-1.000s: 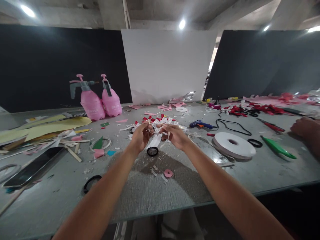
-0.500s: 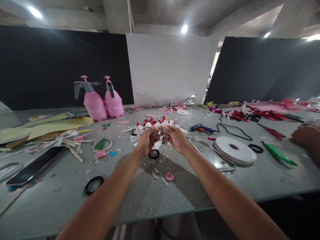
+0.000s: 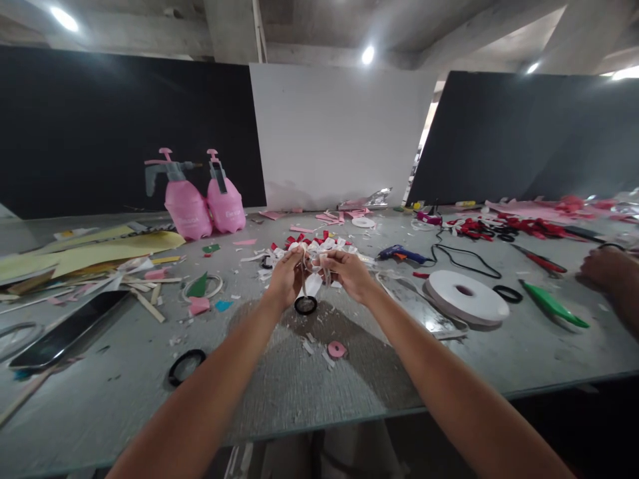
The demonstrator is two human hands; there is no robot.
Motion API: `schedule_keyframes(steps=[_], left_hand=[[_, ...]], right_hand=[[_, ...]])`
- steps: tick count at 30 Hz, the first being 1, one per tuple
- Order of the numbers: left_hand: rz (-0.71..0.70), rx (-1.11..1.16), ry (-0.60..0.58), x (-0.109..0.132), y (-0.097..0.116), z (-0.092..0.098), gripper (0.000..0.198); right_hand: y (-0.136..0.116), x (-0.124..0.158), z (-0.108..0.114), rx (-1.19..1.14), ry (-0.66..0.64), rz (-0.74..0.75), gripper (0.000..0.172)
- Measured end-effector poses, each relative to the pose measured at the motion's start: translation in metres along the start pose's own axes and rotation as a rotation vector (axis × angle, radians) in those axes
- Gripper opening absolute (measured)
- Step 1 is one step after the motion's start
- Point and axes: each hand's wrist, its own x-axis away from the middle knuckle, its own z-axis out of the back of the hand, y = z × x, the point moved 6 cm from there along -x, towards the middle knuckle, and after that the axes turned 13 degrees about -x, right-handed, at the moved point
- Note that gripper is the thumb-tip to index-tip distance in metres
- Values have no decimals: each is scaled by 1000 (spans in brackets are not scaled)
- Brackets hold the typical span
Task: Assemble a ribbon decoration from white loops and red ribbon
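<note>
Both my hands meet over the middle of the grey table. My left hand and my right hand are closed, pinching a white ribbon piece between them; its loops stick up and a tail hangs down. Under the ribbon a small black ring lies on the table. Behind my hands sits a pile of white and red ribbon bows. A pink disc lies nearer to me.
Two pink spray bottles stand back left. A white ribbon spool, blue glue gun, green tool and red scissors lie right. Another person's hand rests far right. Phone, black hair tie and paper scraps lie left.
My hands drew together from slightly apart and stay pinched on the white ribbon; its hanging tail has shortened. The view shifted slightly.
</note>
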Motion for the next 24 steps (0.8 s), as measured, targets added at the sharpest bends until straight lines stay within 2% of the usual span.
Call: schedule_keyframes(steps=[7,12,16,19,21,24], left_hand=[[11,-137,-2,0,-2,2,29],[-35,-255,57,-3,1,4,37],[-140,-438,125,-4,8,6,46],[-257,-573,79,0,14,-2,40],[-324,-650,8,4,16,-10,37],[-379,-722,-72,9,17,-16,37]], right_hand=[[-4,4,-3,163,16,126,35],[-14,9,-15,470,-64,397,33],[-23,15,-17,593,-8,587,27],[-31,18,-16,625,34,708,24],[-30,15,-13,605,44,673,25],[-20,7,-5,511,45,456,30]])
